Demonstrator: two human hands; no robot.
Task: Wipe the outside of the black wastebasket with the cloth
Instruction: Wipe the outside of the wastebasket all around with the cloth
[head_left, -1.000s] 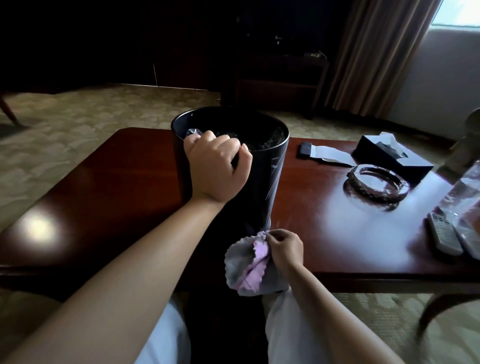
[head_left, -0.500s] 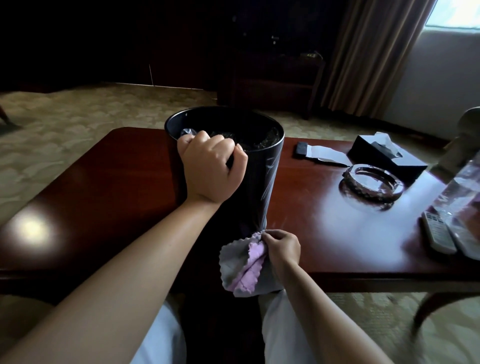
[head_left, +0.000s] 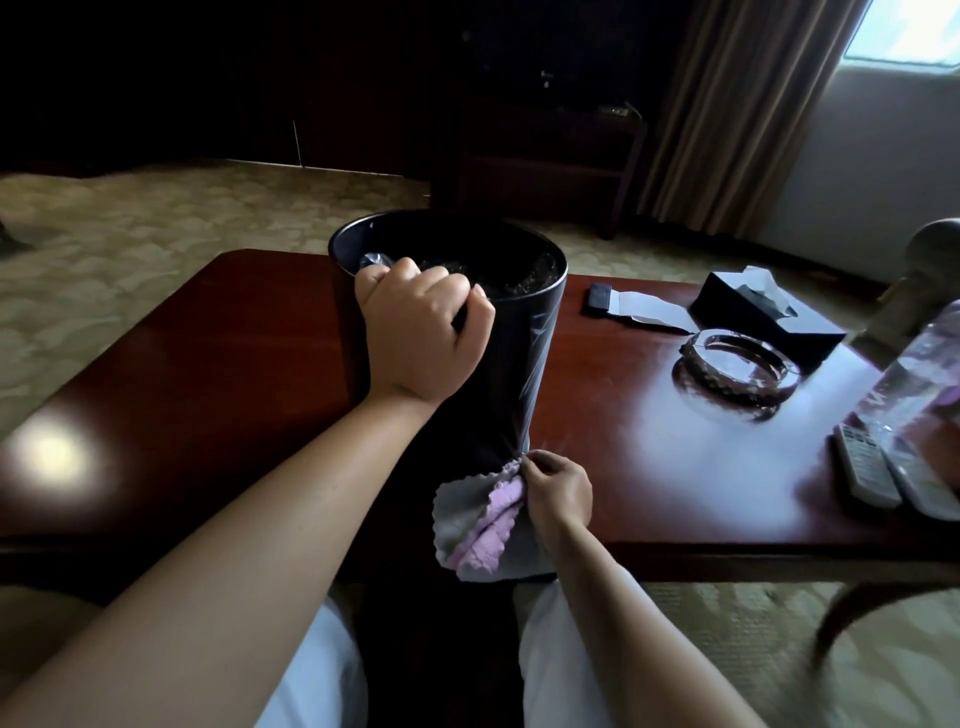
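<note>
1. At the near edge of the glossy dark-red wooden tabletop (head_left: 208, 338) stands the tall, round black wastebasket (head_left: 511, 364), upright, with its long axis vertical and its open mouth facing up. Whether its base rests on the tabletop or lower, between the person's knees, cannot be told.
2. Left hand (head_left: 423, 332): on the wastebasket's near rim, fingers curled over the edge and clamped on it, apparently steadying the wastebasket.
3. Right hand (head_left: 558, 493): low against the wastebasket's near right wall, close to the base, fingers pinched together on the cloth.
4. Scalloped-edged cloth, grey with a pink-lilac inner face (head_left: 483, 525): bunched, hanging from the right hand, its upper corner touching the wastebasket's lower wall.
5. Governing relation: the unwiped wall runs straight up from the right hand along the wastebasket's long axis. The right hand is the nearer to the lower wall, the left to the rim. The coming stroke likely travels upward or round the curve.
6. Right of the wastebasket, well apart: a round clear glass ashtray (head_left: 735, 366), a black tissue box (head_left: 769, 317), and two pale remote controls (head_left: 883, 467).
</note>
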